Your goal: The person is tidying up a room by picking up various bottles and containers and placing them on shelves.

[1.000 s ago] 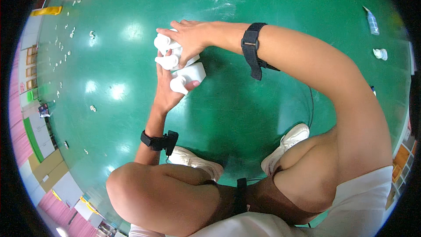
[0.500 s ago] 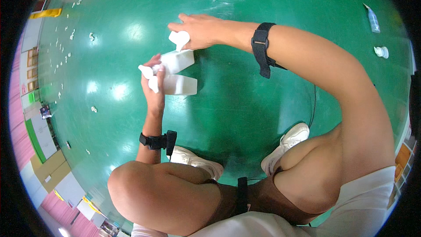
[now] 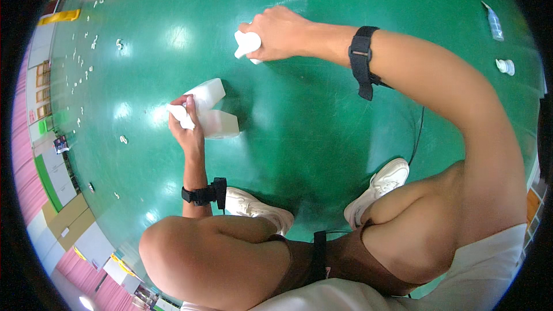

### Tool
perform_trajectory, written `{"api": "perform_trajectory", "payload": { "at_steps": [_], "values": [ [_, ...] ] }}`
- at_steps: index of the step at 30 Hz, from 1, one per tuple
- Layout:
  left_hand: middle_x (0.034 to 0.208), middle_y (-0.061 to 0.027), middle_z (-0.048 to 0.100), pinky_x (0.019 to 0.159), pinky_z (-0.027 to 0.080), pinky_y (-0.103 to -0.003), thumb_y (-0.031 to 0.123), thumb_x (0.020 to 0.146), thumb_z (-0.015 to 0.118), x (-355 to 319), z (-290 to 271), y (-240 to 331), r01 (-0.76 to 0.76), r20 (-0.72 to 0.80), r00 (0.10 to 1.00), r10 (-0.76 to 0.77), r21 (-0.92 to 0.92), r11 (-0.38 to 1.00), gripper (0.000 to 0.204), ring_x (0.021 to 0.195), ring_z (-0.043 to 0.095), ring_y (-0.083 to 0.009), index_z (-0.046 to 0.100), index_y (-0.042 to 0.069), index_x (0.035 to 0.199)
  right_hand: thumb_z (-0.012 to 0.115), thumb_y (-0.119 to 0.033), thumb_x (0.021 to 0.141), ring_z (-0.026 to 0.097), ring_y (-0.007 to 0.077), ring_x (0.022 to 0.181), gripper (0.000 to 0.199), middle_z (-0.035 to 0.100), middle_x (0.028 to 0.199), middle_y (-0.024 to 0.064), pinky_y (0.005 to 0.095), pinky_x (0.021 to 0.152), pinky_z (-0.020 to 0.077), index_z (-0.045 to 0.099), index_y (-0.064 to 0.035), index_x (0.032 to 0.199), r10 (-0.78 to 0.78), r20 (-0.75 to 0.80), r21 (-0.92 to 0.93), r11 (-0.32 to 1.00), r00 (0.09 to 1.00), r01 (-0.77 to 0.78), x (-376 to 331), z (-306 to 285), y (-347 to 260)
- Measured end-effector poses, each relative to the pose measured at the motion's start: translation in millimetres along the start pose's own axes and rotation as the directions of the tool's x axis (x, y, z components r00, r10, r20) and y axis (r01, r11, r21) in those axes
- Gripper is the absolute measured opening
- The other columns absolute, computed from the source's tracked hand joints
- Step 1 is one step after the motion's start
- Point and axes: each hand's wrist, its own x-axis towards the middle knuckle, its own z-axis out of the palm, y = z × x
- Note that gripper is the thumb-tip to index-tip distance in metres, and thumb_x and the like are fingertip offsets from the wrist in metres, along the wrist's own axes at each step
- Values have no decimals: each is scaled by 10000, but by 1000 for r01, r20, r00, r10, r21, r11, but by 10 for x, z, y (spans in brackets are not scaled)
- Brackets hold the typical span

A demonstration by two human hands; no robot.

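My left hand (image 3: 188,136) is closed round the necks of two white pump bottles held side by side. The upper bottle (image 3: 210,92) and the lower bottle (image 3: 220,125) point their bases to the right, and their white pump heads (image 3: 182,116) stick out at the left of my fingers. Farther away and to the right, my right hand (image 3: 281,31) is closed on a third pump bottle, whose white pump head (image 3: 247,42) shows beside the thumb. Most of that bottle is hidden under the hand.
On the green floor (image 3: 299,132) at far right lie a clear bluish nozzle bottle (image 3: 494,25) and a loose white pump top (image 3: 505,67). Small white curled pieces (image 3: 119,44) are scattered at left. My white shoes (image 3: 387,179) stand near; cabinets (image 3: 95,246) line the left edge.
My left hand has moved left and a little nearer with its two bottles. My right hand has shifted right and slightly farther away with its pump bottle, widening the gap between the hands.
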Motion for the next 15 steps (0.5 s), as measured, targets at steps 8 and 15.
{"api": "perform_trajectory", "payload": {
  "at_steps": [8, 15],
  "values": [
    [866, -83, 612, 729, 419, -273, 158, 880, 545, -90, -106, 242, 58, 175, 983, -62, 29, 998, 169, 795, 526, -134, 578, -8, 874, 602, -393, 719, 618, 335, 677, 379, 641, 736, 139, 424, 643, 503, 614, -113, 975, 203, 139, -41, 979, 969, -199, -776, -298, 316],
    [940, -102, 604, 795, 421, -291, 121, 888, 518, 118, -272, 1043, 28, 417, 907, -60, 83, 996, 173, 870, 533, -151, 556, -35, 951, 622, -301, 750, 594, 339, 674, 285, 620, 751, 151, 413, 610, 482, 583, -80, 926, 374, 75, -27, 927, 924, -373, -2260, -677, 517]
  ]
}}
